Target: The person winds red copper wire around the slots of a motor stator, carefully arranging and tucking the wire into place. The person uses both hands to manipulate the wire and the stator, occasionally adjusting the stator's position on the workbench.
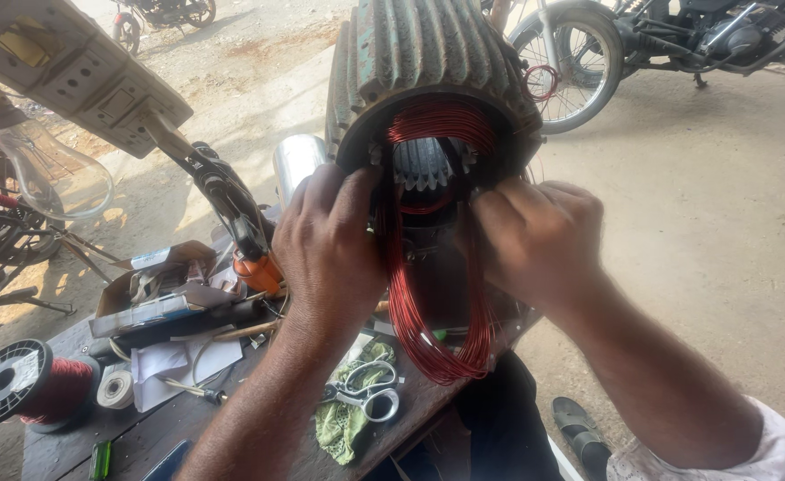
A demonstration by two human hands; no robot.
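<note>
A large ribbed motor housing point(437, 62), green-grey and finned, is seen standing on end at the far edge of a dark wooden table point(152, 436), its open mouth turned toward the camera. Inside the mouth, slotted stator teeth are visible, ringed by red copper windings. From that opening a long loop of red wire coil point(419, 330) hangs down in front of the housing, its lower bend reaching to the table edge.

The left hand point(330, 240) is pressed against the left rim of the opening, its fingers curled closed over the strands of the coil where they enter the slots. The right hand point(535, 236) is set against the right rim, its fingers bent inward and pinched on the coil's other side; how firmly this grip is closed cannot be told, since the fingertips are hidden.

Motorcycles point(678, 44) are parked on the dusty ground behind. A metal arm with an orange-handled tool point(254, 267) is seen at the left of the housing, and a clear glass bulb point(54, 174) lies further left. On the table, a black spool of red wire point(27, 383) is placed at the near left, beside a small roll of white tape point(114, 389) and loose papers point(179, 361). Scissors point(366, 396) rest on a green cloth point(343, 428) just below the left wrist.
</note>
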